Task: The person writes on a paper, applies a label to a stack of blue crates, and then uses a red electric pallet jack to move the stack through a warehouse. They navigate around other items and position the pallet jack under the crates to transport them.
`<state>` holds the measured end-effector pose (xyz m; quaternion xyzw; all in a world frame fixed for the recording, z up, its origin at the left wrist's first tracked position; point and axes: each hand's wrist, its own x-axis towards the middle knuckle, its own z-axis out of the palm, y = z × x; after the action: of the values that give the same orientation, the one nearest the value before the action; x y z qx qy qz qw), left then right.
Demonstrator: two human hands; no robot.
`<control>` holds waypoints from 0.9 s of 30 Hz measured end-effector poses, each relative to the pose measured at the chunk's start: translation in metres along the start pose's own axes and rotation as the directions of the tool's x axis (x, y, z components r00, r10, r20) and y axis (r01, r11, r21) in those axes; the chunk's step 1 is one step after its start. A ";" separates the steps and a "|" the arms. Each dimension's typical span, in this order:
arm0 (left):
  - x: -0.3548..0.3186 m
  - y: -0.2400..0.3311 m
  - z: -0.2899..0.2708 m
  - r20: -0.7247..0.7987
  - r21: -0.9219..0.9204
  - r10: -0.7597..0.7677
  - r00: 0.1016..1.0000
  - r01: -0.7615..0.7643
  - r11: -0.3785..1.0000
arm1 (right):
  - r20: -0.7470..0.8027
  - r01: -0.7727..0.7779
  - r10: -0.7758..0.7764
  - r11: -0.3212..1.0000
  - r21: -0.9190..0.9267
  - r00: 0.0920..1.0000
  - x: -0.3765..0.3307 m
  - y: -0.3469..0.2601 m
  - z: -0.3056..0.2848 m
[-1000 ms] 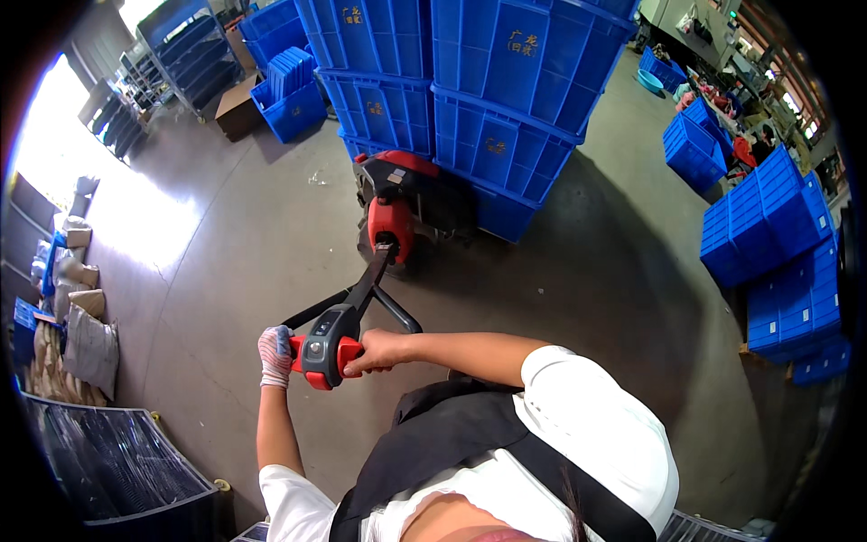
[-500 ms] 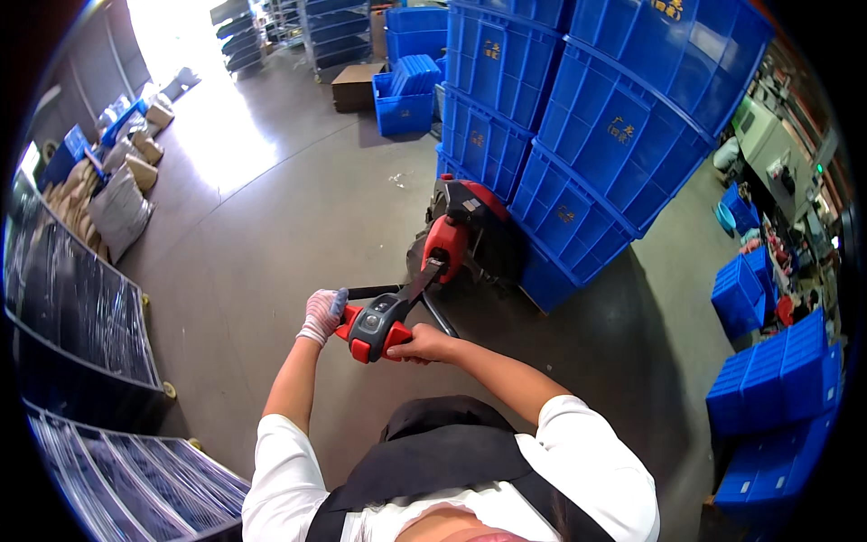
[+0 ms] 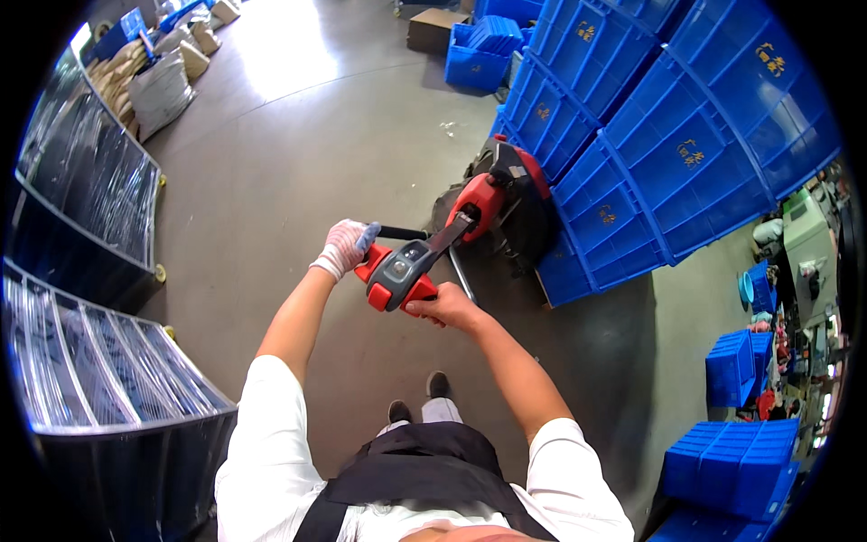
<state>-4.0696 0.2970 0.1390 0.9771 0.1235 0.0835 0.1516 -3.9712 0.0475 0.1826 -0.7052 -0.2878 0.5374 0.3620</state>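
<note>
My left hand (image 3: 341, 247), in a pale striped glove with bluish fingertips, is closed round the left grip of a pallet truck handle (image 3: 400, 266). The handle's head is dark grey with red grips. On its right grip my bare right hand (image 3: 452, 305) is wrapped, thumb on the near side. A dark arm runs from the handle to the red and black pallet truck body (image 3: 492, 200) ahead on the right. Tall stacks of blue plastic crates (image 3: 695, 158) rise right behind that body; the forks beneath them are hidden.
Film-wrapped dark wheeled racks (image 3: 117, 370) line the left side. Stuffed sacks (image 3: 163, 95) lie at the far left. An open blue crate (image 3: 476, 68) and a cardboard box (image 3: 435, 30) sit far ahead. More blue crates (image 3: 731, 456) are stacked at the near right.
The view has turned and tilted downward, so my shoes now show. The handle sits higher in the picture, and the truck with its crates has shifted right. Both hands keep their grip.
</note>
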 end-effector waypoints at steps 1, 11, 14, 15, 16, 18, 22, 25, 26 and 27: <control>0.001 0.001 0.000 0.022 -0.008 -0.025 0.999 0.025 1.000 | 0.011 -0.008 0.008 1.000 0.009 1.000 0.002 0.001 -0.003; -0.008 0.035 -0.020 0.035 -0.098 -0.194 0.980 0.197 0.976 | 0.106 -0.045 0.042 0.999 0.024 0.994 -0.020 -0.006 -0.015; -0.008 0.066 -0.022 0.017 -0.206 -0.255 0.967 0.253 0.945 | 0.131 -0.038 0.034 0.999 0.025 0.991 -0.038 0.002 -0.031; -0.013 0.072 -0.019 -0.025 -0.197 -0.253 0.967 0.243 0.950 | 0.143 -0.018 0.016 1.000 0.017 0.990 -0.042 0.006 -0.034; -0.019 0.077 -0.015 -0.066 -0.188 -0.250 0.966 0.234 0.954 | 0.154 0.001 -0.002 1.000 0.010 0.988 -0.048 0.009 -0.037; -0.031 0.096 -0.005 -0.120 -0.129 -0.250 0.961 0.234 0.964 | 0.193 0.050 -0.049 0.999 -0.004 0.980 -0.065 0.022 -0.046; -0.047 0.156 0.004 -0.125 -0.174 -0.341 0.932 0.318 0.932 | 0.233 0.120 -0.111 0.992 -0.028 0.966 -0.097 0.059 -0.066; -0.063 0.170 0.034 -0.291 0.099 -0.089 0.952 0.123 0.987 | 0.274 0.153 -0.135 0.987 -0.046 0.952 -0.111 0.086 -0.077; -0.071 0.170 0.045 -0.287 0.106 -0.090 0.954 0.125 0.987 | 0.290 0.167 -0.138 0.983 -0.077 0.947 -0.115 0.094 -0.079; -0.074 0.183 0.046 -0.290 0.085 -0.105 0.951 0.135 0.987 | 0.293 0.164 -0.127 0.981 -0.106 0.948 -0.121 0.100 -0.083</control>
<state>-4.0914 0.0957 0.1450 0.9521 0.2077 0.2073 0.0859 -3.9203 -0.1222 0.1803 -0.6191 -0.4224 0.5855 0.3091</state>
